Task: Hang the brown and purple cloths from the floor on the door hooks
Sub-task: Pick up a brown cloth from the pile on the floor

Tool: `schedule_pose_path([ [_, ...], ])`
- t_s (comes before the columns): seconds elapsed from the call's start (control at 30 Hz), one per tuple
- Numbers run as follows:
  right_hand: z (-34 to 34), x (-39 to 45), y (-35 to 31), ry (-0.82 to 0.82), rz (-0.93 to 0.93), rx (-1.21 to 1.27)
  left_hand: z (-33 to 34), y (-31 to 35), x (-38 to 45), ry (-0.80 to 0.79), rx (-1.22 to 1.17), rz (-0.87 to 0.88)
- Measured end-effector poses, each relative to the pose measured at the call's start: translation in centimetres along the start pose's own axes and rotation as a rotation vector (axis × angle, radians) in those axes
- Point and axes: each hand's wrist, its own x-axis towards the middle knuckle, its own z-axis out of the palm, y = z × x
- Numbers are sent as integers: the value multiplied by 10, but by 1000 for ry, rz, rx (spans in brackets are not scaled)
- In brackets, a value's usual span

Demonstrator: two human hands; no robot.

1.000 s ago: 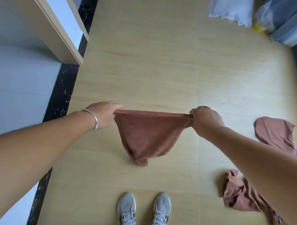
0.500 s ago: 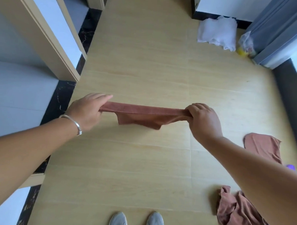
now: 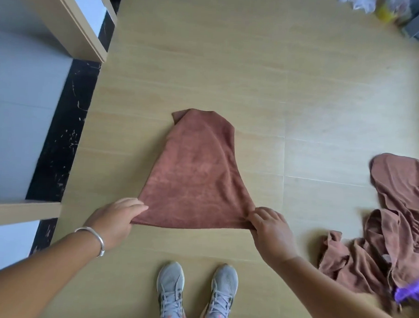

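A brown cloth [image 3: 198, 177] is stretched out in front of me, fanning away from its near edge above the wooden floor. My left hand [image 3: 116, 218] pinches its near left corner and my right hand [image 3: 271, 230] pinches its near right corner. More brown cloths [image 3: 397, 227] lie crumpled on the floor at the right. A bit of purple cloth [image 3: 411, 291] shows at the right edge, partly hidden behind my right forearm. No door hooks are in view.
A door frame [image 3: 79, 30] and black threshold strip [image 3: 60, 138] run along the left. My grey shoes [image 3: 195, 295] stand just below the held cloth. White and yellow items [image 3: 378, 7] lie at the top right corner.
The brown cloth, held taut and bunched between both hands before, has flipped outward and spread wide. Both hands have come lower and nearer to me, and my view has tilted down.
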Motion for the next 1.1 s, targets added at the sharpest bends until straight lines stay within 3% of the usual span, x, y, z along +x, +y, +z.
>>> schedule_pose_path([
  [0.37, 156, -38, 22, -450, 13, 3, 162, -39, 32, -484, 118, 11],
  [0.53, 186, -4, 31, -341, 237, 167, 171, -53, 71, -329, -92, -65],
  [0.7, 197, 87, 58, -140, 523, 508, 158, -78, 150, -4, -677, -322],
  [0.93, 220, 231, 97, 96, 529, 580, 138, -95, 282, 345, -959, -396],
  [1.1, 253, 305, 125, 146, 495, 557, 133, -109, 364, 409, -887, -330],
])
